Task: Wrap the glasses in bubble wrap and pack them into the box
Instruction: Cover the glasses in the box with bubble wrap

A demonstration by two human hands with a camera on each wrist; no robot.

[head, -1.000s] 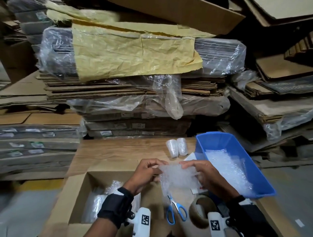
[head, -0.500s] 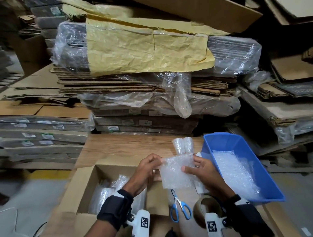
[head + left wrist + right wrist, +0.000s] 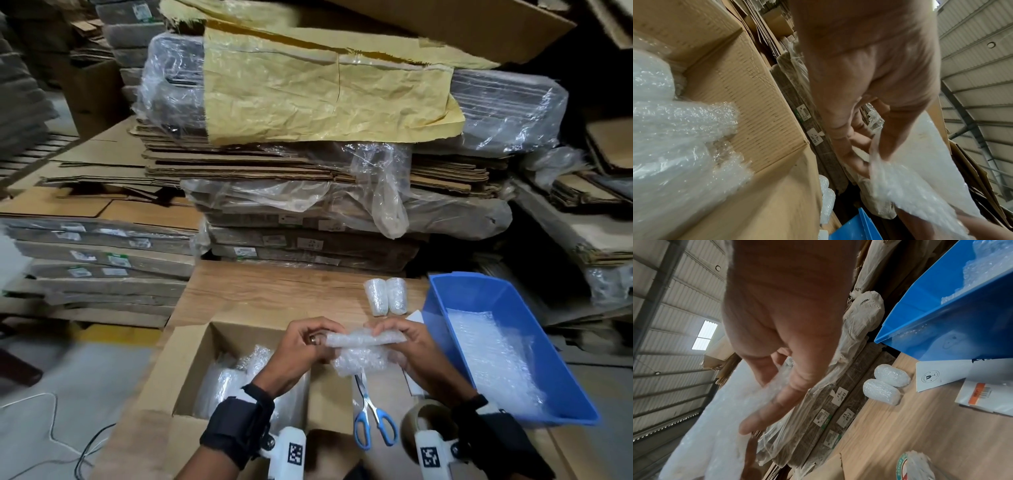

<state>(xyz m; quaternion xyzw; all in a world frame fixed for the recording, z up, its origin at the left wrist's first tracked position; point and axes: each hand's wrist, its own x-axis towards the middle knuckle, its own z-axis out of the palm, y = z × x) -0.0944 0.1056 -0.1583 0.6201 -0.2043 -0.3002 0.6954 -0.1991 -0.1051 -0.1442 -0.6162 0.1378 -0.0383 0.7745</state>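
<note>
In the lower centre of the head view, both hands held one bundle of bubble wrap [image 3: 363, 349] above the table [image 3: 274, 294]. The left hand [image 3: 301, 346] had its fingers curled round the bundle's left end, thumb on top; the right hand [image 3: 407, 342] pinched the right end, with the fingers bent over the upper fold. Whether a glass lay inside the bundle could not be told. The left wrist view showed the fingers [image 3: 851, 155] gripping the wrap's edge; the right wrist view showed the fingers [image 3: 777, 404] partly extended along it, blurred. The box [image 3: 191, 356] stood open at lower left of the frame, directly beneath the left wrist, and held several wrapped items [image 3: 226, 383]. Two wrapped glasses [image 3: 385, 296] lay side by side, touching, on the table just above the hands. A blue bin [image 3: 445, 301] at right held loose wrap [image 3: 493, 356]. Scissors [image 3: 373, 418] with blue handles lay below the bundle, beside a tape roll [image 3: 411, 418] at lower centre right. White cards [image 3: 941, 374] lay next to the bin. Stacked flat cardboard [image 3: 308, 171] filled the upper frame.
</note>
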